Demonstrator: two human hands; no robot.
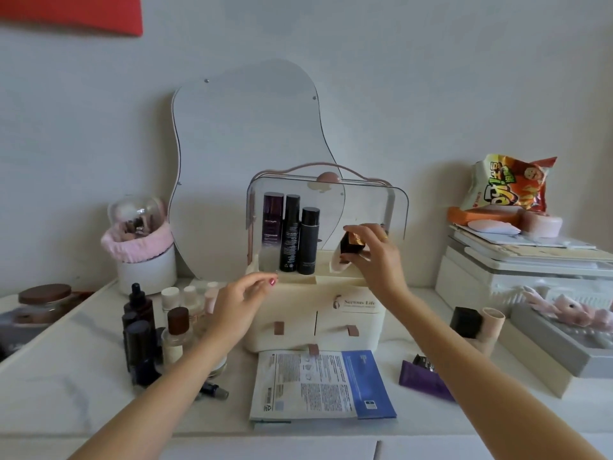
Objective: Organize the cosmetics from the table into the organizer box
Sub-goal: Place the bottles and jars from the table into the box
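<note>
White desk [83, 376] at six o'clock; left hand [238, 310] hovers relaxed, empty. Right hand [371, 257], at one o'clock, pinches a dark gold-capped bottle [352, 244] inside the organizer box [315, 313]; best set upright beside three standing bottles [291, 234].

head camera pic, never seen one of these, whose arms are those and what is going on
This is one picture from a camera worn on a person's head, looking down at their own bare arms; no machine is involved. The right hand holds a small dark bottle with a gold band at the open top of the cream organizer box, where three dark bottles already stand. The left hand hovers open, holding nothing. On the table wait more small bottles, sheet mask packets and a purple tube.
</note>
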